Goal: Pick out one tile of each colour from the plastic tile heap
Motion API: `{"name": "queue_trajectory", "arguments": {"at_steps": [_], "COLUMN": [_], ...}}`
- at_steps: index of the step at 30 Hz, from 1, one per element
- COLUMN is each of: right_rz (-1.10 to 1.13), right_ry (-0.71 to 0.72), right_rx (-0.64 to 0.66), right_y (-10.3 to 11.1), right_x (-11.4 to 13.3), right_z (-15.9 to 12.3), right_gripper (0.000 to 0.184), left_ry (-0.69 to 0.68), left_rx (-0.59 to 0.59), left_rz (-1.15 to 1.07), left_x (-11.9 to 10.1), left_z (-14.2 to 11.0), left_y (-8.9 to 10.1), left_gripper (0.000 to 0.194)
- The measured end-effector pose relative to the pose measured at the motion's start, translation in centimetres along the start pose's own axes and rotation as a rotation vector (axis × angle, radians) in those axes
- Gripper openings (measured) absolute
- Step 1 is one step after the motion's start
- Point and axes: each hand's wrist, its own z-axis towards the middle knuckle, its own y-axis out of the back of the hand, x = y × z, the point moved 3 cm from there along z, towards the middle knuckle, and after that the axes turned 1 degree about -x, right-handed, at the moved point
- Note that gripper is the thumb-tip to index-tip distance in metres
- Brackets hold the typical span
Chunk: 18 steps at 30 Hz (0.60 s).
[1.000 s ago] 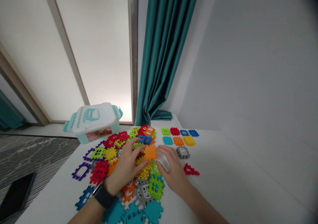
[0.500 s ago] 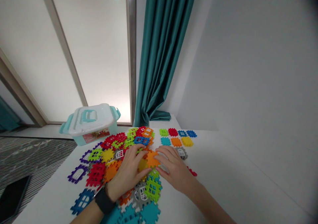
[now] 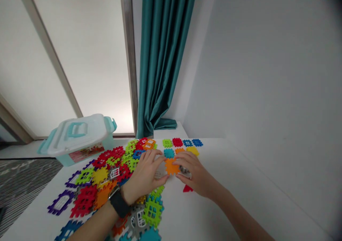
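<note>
two bare hands closed in on an orange waffle block [image 3: 171, 167] at the right edge of a heap of interlocking plastic blocks [image 3: 107, 173] on a white table [image 3: 227, 205] — the left hand [image 3: 144, 173], a black watch [image 3: 119, 203] at its wrist, lay spread with its fingers reaching right, while the right hand [image 3: 193, 169] lay spread with its fingers reaching left above a grey window block [image 3: 184, 170]. no pinch could be made out, and whether either hand gripped the orange block could not be told. the step in hand appeared to be sorting, with short rows of separate blocks just beyond, among them a teal block [image 3: 169, 153] — the toothed edges seemed to call for a careful fingertip hold. a white-lidded storage box [image 3: 77, 134] with teal handles stood far left.
</note>
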Motion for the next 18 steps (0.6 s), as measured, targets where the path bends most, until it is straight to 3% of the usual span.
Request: {"name": "queue_trajectory", "arguments": {"at_steps": [11, 18], "right_rz": [0.026, -0.046], "right_ry": [-0.045, -0.065], "right_rx": [-0.012, 0.013], "right_y": [2.5, 2.3], "right_x": [-4.0, -8.2], "right_z": [0.4, 1.1], "right_gripper": [0.018, 0.018], "left_ry": [0.018, 0.086], "left_rx": [-0.023, 0.085], "left_rz": [-0.11, -0.022], "left_x": [0.4, 1.2], "left_z": [4.1, 5.6], "left_y": [-3.4, -4.8], "left_gripper": [0.044, 0.044]}}
